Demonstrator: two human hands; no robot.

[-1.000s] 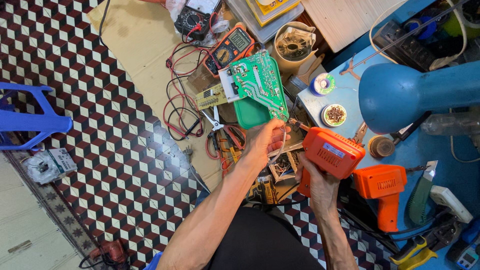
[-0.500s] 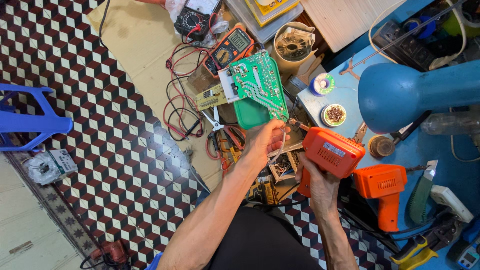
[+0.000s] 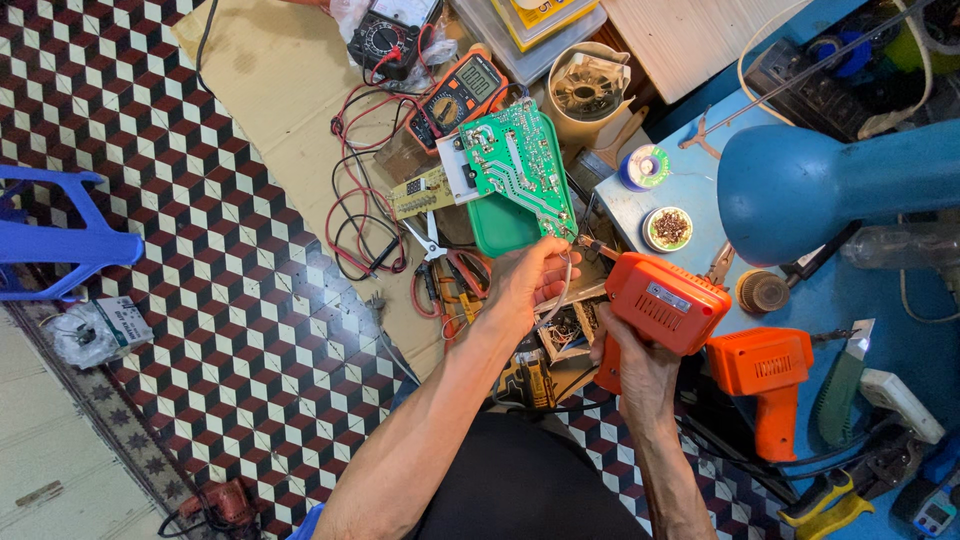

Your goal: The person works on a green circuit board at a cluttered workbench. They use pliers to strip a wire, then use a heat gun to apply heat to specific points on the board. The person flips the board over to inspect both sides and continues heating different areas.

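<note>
My left hand (image 3: 528,285) grips the lower corner of a green circuit board (image 3: 520,165), held up with its solder side toward me, and a thin grey wire loops down past its fingers. My right hand (image 3: 632,365) holds an orange soldering gun (image 3: 665,302) by the handle. The gun's tip points left at the board's lower right corner, just by my left fingers. A green tray (image 3: 500,228) lies under the board.
A second orange soldering gun (image 3: 765,380) lies on the blue bench beside a blue lamp shade (image 3: 820,185). An orange multimeter (image 3: 458,95) with red and black leads, pliers (image 3: 450,275), a solder spool (image 3: 642,166) and a small tin (image 3: 668,228) surround the board. A blue stool (image 3: 55,240) stands at left.
</note>
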